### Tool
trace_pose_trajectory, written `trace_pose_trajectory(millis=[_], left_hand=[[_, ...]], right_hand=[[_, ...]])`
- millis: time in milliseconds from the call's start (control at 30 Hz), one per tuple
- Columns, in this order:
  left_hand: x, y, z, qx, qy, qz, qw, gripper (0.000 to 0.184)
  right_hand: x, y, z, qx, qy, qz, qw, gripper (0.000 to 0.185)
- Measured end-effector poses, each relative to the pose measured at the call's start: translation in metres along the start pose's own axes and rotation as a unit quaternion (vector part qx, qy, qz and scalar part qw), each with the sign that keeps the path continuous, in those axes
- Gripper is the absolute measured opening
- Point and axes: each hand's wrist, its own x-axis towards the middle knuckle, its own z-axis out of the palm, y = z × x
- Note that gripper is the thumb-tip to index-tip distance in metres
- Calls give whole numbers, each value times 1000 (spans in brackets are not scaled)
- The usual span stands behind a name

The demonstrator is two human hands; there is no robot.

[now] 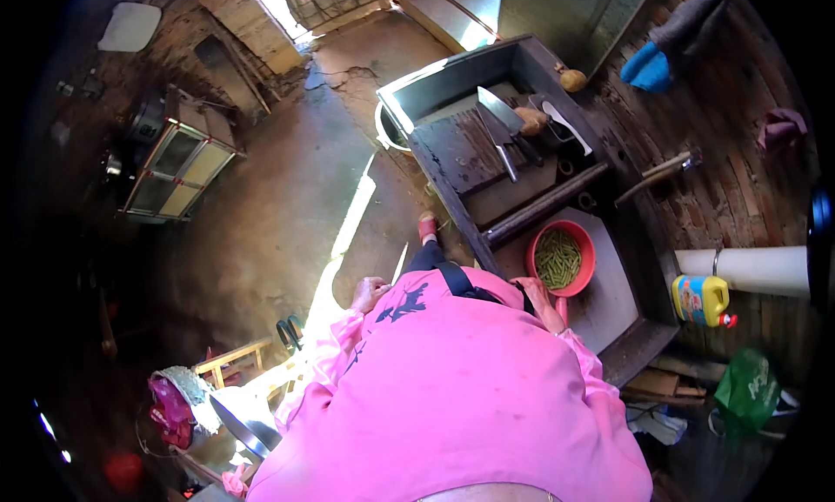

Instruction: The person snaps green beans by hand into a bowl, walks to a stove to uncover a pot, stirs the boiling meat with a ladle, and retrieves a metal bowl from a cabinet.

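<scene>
My left hand (370,293) is beside my pink top (470,371), its fingers curled. What they hold, if anything, is hidden. My right hand (541,304) lies at the near edge of the concrete sink (609,332), its fingers stretched toward my body and apparently not gripping anything. Just past that hand, inside the sink, stands a red plastic pot-shaped strainer (589,263) full of cut green beans (557,258). The strainer's handle (561,311) points back toward me, close to my right wrist.
A cleaver (502,110) and a thinner knife (500,150) lie on the dark board (457,150) beyond the strainer. A yellow jug (698,299) stands at the right. A low cabinet (180,167) is on the left, and a white bucket (387,132) sits beside the sink.
</scene>
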Motion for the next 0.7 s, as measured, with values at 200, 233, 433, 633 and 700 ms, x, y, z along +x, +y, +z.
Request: trace_pose_trajectory(millis=[200,233,433,633,700], left_hand=[[2,-23,9,-37,-17,4,999,29],[4,-27,10,-41,-16,16,999,29],[9,-42,18,-84,-21,22,996,28],[8,-41,14,-53,-19,56,997,28],[5,-36,11,-32,-27,33,999,29]], right_hand=[[-2,17,8,28,-2,9,1000,72],[-2,19,9,37,3,15,999,71],[-3,26,16,-4,12,18,1000,33],[5,-73,-28,-55,28,7,998,26],[19,-123,-55,4,44,92,995,28]])
